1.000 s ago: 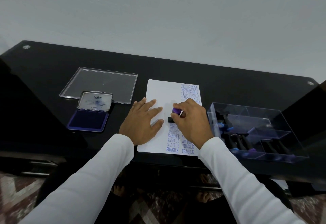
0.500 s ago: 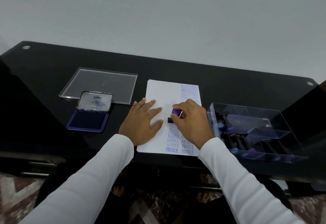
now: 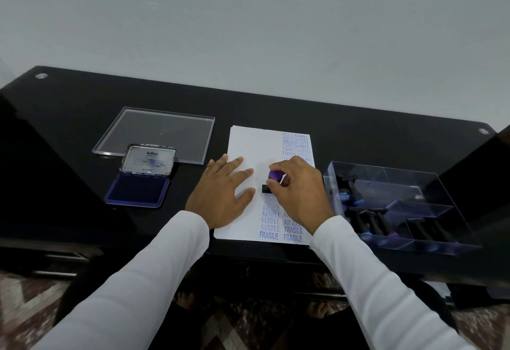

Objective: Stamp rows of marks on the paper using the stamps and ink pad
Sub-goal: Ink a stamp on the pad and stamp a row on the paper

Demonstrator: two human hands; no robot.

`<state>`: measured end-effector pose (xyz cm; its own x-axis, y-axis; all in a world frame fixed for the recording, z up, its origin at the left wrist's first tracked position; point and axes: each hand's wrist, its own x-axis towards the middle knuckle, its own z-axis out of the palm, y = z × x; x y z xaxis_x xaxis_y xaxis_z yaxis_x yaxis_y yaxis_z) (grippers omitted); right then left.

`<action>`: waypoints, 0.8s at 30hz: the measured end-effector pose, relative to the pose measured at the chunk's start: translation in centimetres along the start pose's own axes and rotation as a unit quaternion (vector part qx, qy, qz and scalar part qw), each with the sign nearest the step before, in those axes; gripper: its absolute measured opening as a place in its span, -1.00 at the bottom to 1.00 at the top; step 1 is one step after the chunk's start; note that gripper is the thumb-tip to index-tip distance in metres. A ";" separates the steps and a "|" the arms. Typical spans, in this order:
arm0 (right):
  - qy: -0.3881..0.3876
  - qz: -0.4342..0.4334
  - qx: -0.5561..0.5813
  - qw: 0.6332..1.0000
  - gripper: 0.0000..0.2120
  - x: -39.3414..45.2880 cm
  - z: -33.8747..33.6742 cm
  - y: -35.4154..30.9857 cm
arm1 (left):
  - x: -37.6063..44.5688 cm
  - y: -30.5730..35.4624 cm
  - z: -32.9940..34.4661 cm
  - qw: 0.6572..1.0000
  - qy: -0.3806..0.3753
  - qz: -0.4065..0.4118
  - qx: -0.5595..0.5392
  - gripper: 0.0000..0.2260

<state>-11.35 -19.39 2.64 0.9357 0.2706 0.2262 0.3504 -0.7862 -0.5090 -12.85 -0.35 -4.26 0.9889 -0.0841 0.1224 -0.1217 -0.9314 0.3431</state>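
Two hands on white paper sheet: I see left hand spread flat, right hand pinching purple-knobbed black stamp; open blue ink pad left, clear plastic stamp tray right.

Dim, soft light; glossy table reflects; edges seemingly bowed.

Both arms reach forward from the near edge in white sleeves, converging toward the middle. The left hand lies flat, palm down, fingers straight and slightly spread, pointing far and to the right. The right hand, just right of it, is curled, its fingertips pinching downward, knuckles raised, wrist angled in from the near right
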 end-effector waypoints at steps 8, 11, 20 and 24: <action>-0.011 -0.002 -0.002 1.000 -0.77 0.0 -0.1 0.0 | 0.0 0.0 0.0 1.000 0.001 -0.002 -0.002 -0.39; -0.009 0.001 -0.002 1.000 -0.74 0.1 0.0 0.1 | 0.0 0.0 0.0 1.000 0.003 -0.002 -0.003 -0.39; -0.002 -0.003 0.002 1.000 -0.71 0.3 0.3 0.3 | -0.1 0.0 0.0 1.000 0.011 0.000 -0.004 -0.48; 0.001 -0.002 0.004 1.000 -0.75 0.1 0.2 0.2 | 0.0 0.0 0.1 1.000 0.011 0.002 -0.002 -0.47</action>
<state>-11.15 -19.44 2.38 0.9345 0.2718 0.2297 0.3537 -0.7807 -0.5152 -12.83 -0.39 -4.34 0.9864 -0.0797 0.1437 -0.1257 -0.9294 0.3470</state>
